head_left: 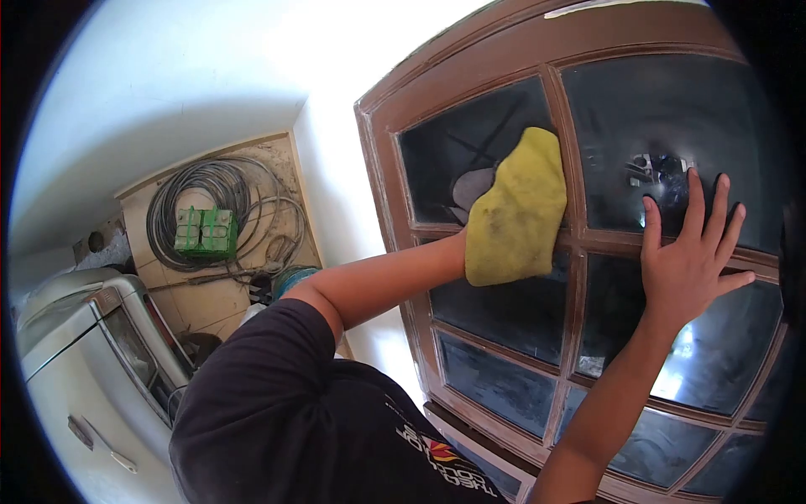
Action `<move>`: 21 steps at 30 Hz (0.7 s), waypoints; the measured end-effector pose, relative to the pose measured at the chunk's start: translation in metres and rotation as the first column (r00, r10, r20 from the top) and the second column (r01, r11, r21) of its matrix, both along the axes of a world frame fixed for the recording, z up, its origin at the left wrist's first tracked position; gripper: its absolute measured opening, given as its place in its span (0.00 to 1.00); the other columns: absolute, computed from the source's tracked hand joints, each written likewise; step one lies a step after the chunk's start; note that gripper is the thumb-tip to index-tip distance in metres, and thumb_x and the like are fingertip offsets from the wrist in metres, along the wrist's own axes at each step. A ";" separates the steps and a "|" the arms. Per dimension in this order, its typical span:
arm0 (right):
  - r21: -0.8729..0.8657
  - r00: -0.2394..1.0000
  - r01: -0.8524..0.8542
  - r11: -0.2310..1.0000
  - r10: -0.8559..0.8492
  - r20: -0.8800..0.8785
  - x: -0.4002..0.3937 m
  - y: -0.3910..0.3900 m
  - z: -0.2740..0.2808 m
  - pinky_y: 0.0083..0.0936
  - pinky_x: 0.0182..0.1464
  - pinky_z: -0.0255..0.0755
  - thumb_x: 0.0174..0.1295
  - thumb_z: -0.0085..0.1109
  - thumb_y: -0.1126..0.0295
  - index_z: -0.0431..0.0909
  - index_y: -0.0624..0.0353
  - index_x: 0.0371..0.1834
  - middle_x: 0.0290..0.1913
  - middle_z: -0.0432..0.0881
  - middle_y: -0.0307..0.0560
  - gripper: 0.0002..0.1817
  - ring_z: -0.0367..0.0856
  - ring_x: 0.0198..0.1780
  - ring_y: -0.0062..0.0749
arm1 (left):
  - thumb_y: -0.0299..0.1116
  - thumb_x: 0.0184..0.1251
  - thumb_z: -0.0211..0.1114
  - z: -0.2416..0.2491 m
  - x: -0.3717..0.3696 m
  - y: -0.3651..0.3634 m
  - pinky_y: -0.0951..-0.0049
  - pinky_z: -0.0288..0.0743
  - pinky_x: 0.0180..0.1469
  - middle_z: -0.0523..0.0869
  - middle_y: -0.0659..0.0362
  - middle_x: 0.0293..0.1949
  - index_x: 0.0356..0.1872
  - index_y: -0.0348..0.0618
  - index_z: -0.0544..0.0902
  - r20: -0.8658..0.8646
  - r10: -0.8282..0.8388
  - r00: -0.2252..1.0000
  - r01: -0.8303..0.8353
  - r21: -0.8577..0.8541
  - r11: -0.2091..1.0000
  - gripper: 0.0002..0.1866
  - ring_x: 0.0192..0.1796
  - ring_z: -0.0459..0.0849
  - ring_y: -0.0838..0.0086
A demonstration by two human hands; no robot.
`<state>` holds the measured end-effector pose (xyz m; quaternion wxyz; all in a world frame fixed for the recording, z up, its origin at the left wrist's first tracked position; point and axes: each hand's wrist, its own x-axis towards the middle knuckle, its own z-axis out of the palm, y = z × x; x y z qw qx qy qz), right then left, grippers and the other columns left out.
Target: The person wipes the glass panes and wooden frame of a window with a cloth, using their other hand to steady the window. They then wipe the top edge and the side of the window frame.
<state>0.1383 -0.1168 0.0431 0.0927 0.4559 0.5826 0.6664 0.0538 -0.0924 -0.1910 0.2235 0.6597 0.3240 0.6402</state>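
Note:
A yellow cloth (pixel 516 214) with dark smudges covers my left hand, which presses it against the glass panes of a brown wooden frame (pixel 574 277). The fingers of that hand are hidden behind the cloth. My right hand (pixel 693 252) rests spread over a crossbar and the dark glass pane (pixel 621 134) above it, holding nothing. Hazy streaks show on the lower panes (pixel 495 378), and bright reflections show in the glass at right.
On the tiled floor to the left lie a coil of dark cable (pixel 168 202) and a green box-shaped object (pixel 206 233). A bulky silver-grey appliance (pixel 75 378) stands at lower left. A white wall (pixel 336 193) meets the wooden frame.

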 end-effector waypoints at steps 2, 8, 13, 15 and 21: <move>0.007 0.996 0.093 0.996 -0.094 0.012 -0.002 0.000 0.000 0.87 0.63 0.45 0.60 0.52 0.29 0.71 0.20 0.68 0.76 0.63 0.23 0.33 0.59 0.78 0.36 | 0.37 0.54 0.64 -0.022 0.019 0.002 0.56 0.68 0.63 0.79 0.42 0.52 0.51 0.35 0.79 0.126 0.010 0.992 -0.041 0.247 0.968 0.23 0.57 0.77 0.47; -0.002 0.997 0.077 0.997 -0.077 0.013 -0.002 -0.001 0.000 0.87 0.63 0.44 0.60 0.52 0.29 0.72 0.21 0.67 0.76 0.64 0.24 0.32 0.59 0.77 0.37 | 0.36 0.53 0.62 -0.092 0.001 -0.029 0.55 0.66 0.65 0.77 0.39 0.51 0.48 0.33 0.79 -0.001 -0.049 0.999 0.048 0.137 0.989 0.22 0.57 0.74 0.43; -0.004 0.997 0.071 0.997 -0.071 0.017 -0.004 -0.001 0.000 0.87 0.63 0.44 0.60 0.52 0.29 0.73 0.22 0.66 0.76 0.64 0.25 0.32 0.59 0.77 0.37 | 0.35 0.48 0.65 -0.153 -0.022 -0.044 0.61 0.73 0.51 0.79 0.44 0.38 0.35 0.34 0.81 -0.373 -0.035 0.927 -0.057 -0.232 0.971 0.16 0.44 0.79 0.50; -0.005 0.996 0.082 0.997 -0.082 0.020 -0.003 -0.002 0.000 0.87 0.63 0.44 0.59 0.53 0.29 0.73 0.22 0.66 0.75 0.64 0.25 0.32 0.59 0.77 0.37 | 0.34 0.47 0.65 -0.164 -0.019 -0.054 0.64 0.75 0.42 0.79 0.49 0.31 0.30 0.37 0.81 -0.373 -0.019 0.928 -0.091 -0.275 0.957 0.11 0.36 0.80 0.57; -0.009 0.999 0.037 0.999 -0.037 0.010 -0.001 0.000 0.001 0.87 0.63 0.44 0.59 0.52 0.29 0.73 0.21 0.66 0.76 0.64 0.25 0.32 0.59 0.78 0.38 | 0.35 0.48 0.66 -0.116 0.011 -0.033 0.62 0.75 0.45 0.79 0.46 0.33 0.34 0.37 0.80 -0.141 -0.072 0.987 0.035 -0.248 0.968 0.14 0.39 0.81 0.55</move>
